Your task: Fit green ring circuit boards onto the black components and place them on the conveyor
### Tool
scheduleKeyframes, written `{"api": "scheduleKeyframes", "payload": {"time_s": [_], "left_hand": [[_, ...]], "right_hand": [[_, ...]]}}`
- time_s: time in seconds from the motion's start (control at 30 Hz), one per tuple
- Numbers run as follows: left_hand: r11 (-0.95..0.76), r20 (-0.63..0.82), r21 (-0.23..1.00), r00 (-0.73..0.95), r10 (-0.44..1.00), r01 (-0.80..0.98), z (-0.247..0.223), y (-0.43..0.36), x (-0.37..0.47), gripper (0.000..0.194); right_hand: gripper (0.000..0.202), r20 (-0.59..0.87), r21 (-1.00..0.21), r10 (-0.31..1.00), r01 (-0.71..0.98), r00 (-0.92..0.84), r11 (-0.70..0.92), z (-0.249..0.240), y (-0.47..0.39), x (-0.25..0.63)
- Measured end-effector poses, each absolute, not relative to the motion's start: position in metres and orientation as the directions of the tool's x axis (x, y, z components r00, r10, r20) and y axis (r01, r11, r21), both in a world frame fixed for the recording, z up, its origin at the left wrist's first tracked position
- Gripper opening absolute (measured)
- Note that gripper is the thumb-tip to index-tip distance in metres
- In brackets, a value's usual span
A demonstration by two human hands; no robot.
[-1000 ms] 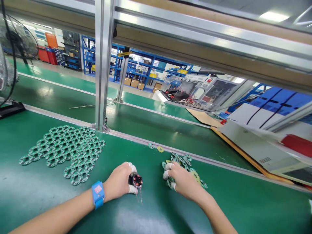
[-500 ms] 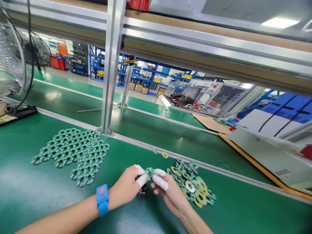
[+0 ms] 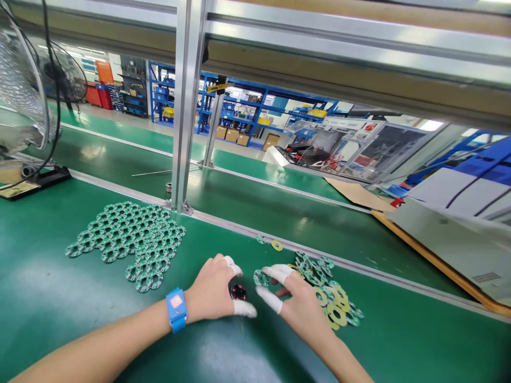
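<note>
My left hand point(image 3: 217, 290), with white finger covers and a blue wristband point(image 3: 176, 309), curves its spread thumb and finger around a small black and red part point(image 3: 238, 291) on the green table. Whether they touch it is unclear. My right hand point(image 3: 295, 300), also with white finger covers, holds a green ring point(image 3: 261, 279) between thumb and fingers, just right of that part. Flat green rings point(image 3: 139, 234) lie joined in a patch at the left. A loose pile of green and yellow rings point(image 3: 337, 314) is beside my right hand.
One green ring point(image 3: 260, 239) and a yellow ring point(image 3: 277, 245) lie near the metal rail point(image 3: 239, 229). An upright metal post point(image 3: 183, 106) stands beyond the patch. A black tray point(image 3: 48, 181) sits at far left, and a slanted grey panel point(image 3: 451, 239) at right.
My hands have moved apart. My left hand has let go of the green ring and opened around the black and red part; my right hand has kept the ring. The view has shifted slightly.
</note>
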State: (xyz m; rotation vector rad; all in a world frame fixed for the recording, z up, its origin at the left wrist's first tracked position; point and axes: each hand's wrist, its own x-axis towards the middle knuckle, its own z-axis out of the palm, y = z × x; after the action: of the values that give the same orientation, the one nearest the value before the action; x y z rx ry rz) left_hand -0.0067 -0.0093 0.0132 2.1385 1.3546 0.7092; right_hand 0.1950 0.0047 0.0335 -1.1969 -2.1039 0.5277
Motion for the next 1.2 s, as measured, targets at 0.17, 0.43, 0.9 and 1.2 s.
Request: {"api": "scheduleKeyframes", "payload": {"time_s": [0.17,0.43,0.9,1.2], "left_hand": [[-0.411,0.114,0.501,0.412,0.904,0.762,-0.011,-0.005,-0.009,0.049],[-0.447,0.165,0.360,0.416,0.894,0.819,-0.012,-0.009,-0.006,0.052],[-0.478,0.230,0.303,0.424,0.876,0.824,-0.020,-0.009,-0.005,0.052],[-0.480,0.228,0.309,0.425,0.876,0.821,-0.023,-0.010,-0.004,0.047]], "right_hand": [[0.026,0.145,-0.740,0.925,0.582,-0.351,0.337,0.026,0.007,0.194],[0.029,0.184,-0.699,0.891,0.582,-0.414,0.415,-0.003,-0.010,0.173],[0.030,0.261,-0.257,0.768,0.725,-0.585,0.639,-0.002,-0.009,0.178],[0.030,0.110,-0.455,0.807,0.692,-0.581,0.560,0.012,-0.002,0.166]]}}
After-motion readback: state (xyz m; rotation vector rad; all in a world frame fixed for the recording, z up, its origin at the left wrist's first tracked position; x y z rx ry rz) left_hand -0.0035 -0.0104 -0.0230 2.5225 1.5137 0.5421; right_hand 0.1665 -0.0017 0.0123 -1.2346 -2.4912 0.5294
